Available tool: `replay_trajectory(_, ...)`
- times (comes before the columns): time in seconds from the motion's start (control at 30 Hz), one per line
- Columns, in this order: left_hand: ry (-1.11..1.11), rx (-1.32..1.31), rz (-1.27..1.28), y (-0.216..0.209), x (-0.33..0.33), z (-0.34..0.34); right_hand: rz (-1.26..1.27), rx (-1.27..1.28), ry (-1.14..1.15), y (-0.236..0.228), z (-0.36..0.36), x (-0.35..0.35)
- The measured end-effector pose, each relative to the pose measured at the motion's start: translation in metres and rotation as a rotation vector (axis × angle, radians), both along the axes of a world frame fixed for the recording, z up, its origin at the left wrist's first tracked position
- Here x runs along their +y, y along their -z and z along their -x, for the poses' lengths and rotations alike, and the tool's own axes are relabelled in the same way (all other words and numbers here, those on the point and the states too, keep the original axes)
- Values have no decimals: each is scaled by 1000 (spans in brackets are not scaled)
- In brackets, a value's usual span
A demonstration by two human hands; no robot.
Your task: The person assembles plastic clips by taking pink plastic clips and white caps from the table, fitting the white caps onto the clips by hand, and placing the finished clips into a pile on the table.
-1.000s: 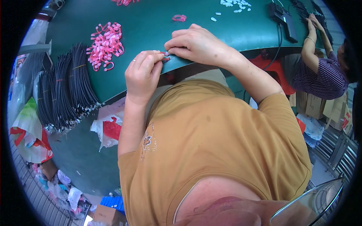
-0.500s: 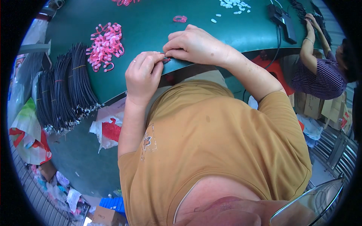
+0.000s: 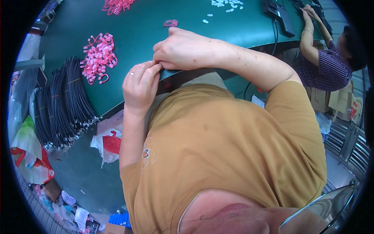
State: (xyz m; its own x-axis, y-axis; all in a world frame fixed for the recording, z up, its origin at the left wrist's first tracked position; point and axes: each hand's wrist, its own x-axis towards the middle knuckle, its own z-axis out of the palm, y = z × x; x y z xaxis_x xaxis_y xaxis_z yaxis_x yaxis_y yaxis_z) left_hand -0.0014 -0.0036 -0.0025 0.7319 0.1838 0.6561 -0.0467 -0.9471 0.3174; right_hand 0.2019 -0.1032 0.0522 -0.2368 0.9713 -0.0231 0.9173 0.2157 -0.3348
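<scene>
My left hand (image 3: 139, 87), a ring on one finger, is closed in a pinch at the near edge of the green table (image 3: 140, 37). Against its fingertips press those of my right hand (image 3: 182, 50), also closed, its back turned up. Whatever sits between the fingers is hidden by them. Just beyond my right hand lies a pink U-shaped loop piece (image 3: 170, 23). To the left is a pile of pink-and-white loop pieces (image 3: 99, 58).
Bundles of black cords (image 3: 64, 101) with metal ends lie at the left. Small white pieces (image 3: 205, 21) are scattered at the far side, near a black box with a cable (image 3: 281, 19). More pink loops (image 3: 117, 6) lie far left. A co-worker in a striped shirt (image 3: 325, 72) handles black cords at right.
Both hands, still together, sit a little further left in the picture; the whole view has shifted. The small reddish piece seen between my fingertips is now covered.
</scene>
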Motion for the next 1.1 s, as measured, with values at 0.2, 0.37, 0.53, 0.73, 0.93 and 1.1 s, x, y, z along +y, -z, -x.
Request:
replay_trajectory(0.2,-13,12,23,2,0,0,49,-104,-20,3,1,-1)
replay_trajectory(0.37,-31,8,127,1,-1,-1,-272,31,129,28,-14,-34)
replay_trajectory(0.53,-17,3,130,-6,-2,-4,-561,-97,480,28,-81,-73)
replay_trajectory(0.73,-9,1,123,-2,0,-4,-478,-190,389,29,-117,-78)
replay_trajectory(0.93,-14,-1,151,-5,-1,-3,-398,-146,341,34,-130,-67)
replay_trajectory(1.1,-15,11,171,-5,-1,-2,-434,53,273,30,-112,-52)
